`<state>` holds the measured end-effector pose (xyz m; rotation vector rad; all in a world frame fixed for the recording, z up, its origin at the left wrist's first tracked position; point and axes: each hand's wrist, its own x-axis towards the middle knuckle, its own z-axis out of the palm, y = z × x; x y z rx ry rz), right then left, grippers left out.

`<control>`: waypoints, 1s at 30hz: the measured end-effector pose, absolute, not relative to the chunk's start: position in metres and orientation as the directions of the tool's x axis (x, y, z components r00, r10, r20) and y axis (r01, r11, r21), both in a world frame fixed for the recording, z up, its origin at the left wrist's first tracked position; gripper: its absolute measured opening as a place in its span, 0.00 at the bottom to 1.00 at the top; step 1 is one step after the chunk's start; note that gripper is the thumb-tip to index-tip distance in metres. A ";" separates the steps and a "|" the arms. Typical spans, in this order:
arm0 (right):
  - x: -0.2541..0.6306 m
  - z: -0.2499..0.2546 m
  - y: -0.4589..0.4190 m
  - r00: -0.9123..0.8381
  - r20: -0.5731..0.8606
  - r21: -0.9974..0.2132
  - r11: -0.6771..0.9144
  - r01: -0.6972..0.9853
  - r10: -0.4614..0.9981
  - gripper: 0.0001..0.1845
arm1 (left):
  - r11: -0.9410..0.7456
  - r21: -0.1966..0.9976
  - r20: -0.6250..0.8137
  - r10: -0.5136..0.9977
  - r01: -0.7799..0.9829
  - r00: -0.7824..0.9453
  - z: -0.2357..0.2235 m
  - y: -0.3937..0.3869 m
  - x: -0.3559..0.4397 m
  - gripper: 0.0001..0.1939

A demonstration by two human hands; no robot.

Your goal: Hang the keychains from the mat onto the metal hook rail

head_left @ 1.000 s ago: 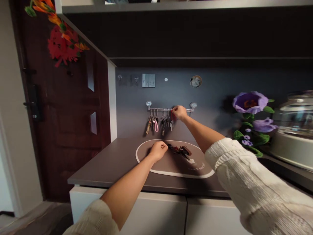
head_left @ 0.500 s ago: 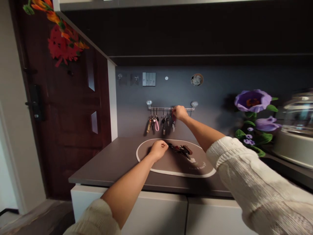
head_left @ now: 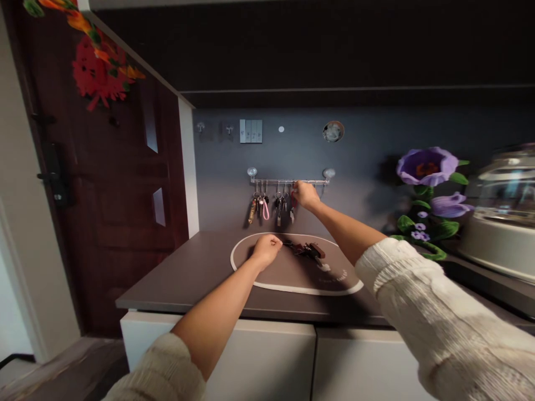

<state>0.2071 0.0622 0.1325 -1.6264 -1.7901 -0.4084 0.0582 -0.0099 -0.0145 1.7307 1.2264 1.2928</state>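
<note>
My right hand (head_left: 306, 195) is closed at the clear rail on the wall, its fingers pinching a bunch of keys (head_left: 292, 213) with a red piece at the top. Whether that bunch rests on a hook is hidden by the fingers. Left of it, more key bunches hang from the rail, one with a pink loop (head_left: 264, 209) and one with a brown patterned fob (head_left: 252, 212). My left hand (head_left: 267, 249) is curled low over the brown mat (head_left: 276, 278), beside a pile of keys (head_left: 309, 250) with brown fobs. What its fingertips hold, if anything, does not show.
A dark shelf (head_left: 292, 50) overhangs the counter (head_left: 175, 273). On the right stand purple flowers (head_left: 430, 167) and an appliance with a clear top (head_left: 505, 223). A dark red door (head_left: 108, 223) is on the left. Small hooks (head_left: 229, 130) are stuck on the wall.
The whole view has shifted slightly. My right hand stays at the rail with the keys, and my left hand remains curled beside the pile on the mat.
</note>
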 end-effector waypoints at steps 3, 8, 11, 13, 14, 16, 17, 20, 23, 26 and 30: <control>0.207 0.123 0.060 0.033 0.677 -0.275 0.210 0.938 0.735 0.16 | -0.347 0.888 0.349 0.936 0.303 0.050 -0.014 -0.010 0.058 0.05; 0.208 0.108 0.068 0.067 0.691 -0.364 0.266 0.892 0.719 0.12 | -0.329 0.894 0.341 0.940 0.304 0.013 -0.011 -0.013 0.058 0.05; 0.209 0.101 0.072 0.092 0.686 -0.420 0.290 0.860 0.722 0.12 | -0.315 0.897 0.338 0.941 0.311 -0.023 -0.010 -0.013 0.057 0.06; 0.209 0.096 0.072 0.105 0.671 -0.456 0.297 0.839 0.734 0.13 | -0.316 0.893 0.346 0.937 0.321 -0.039 -0.010 -0.013 0.056 0.06; 0.209 0.094 0.071 0.110 0.662 -0.474 0.300 0.828 0.741 0.14 | -0.319 0.890 0.351 0.935 0.326 -0.045 -0.010 -0.013 0.056 0.06; 0.208 0.090 0.067 0.126 0.651 -0.508 0.306 0.805 0.748 0.15 | -0.321 0.888 0.357 0.932 0.330 -0.054 -0.010 -0.012 0.055 0.06; 0.208 0.088 0.064 0.134 0.648 -0.522 0.309 0.795 0.750 0.15 | -0.322 0.888 0.359 0.932 0.329 -0.057 -0.010 -0.012 0.055 0.06; 0.206 0.080 0.052 0.140 0.648 -0.549 0.332 0.767 0.749 0.14 | -0.327 0.883 0.371 0.925 0.336 -0.076 -0.010 -0.011 0.055 0.06; 0.203 0.069 0.039 0.126 0.635 -0.561 0.344 0.753 0.762 0.09 | -0.342 0.865 0.403 0.909 0.368 -0.103 -0.010 -0.010 0.054 0.06; 0.199 0.057 0.025 0.078 0.594 -0.568 0.348 0.746 0.801 0.05 | -0.360 0.845 0.433 0.895 0.396 -0.109 -0.009 -0.009 0.052 0.06; 0.197 0.038 0.013 -0.033 0.535 -0.499 0.347 0.794 0.844 0.06 | -0.381 0.795 0.473 0.876 0.472 -0.089 -0.008 -0.007 0.049 0.07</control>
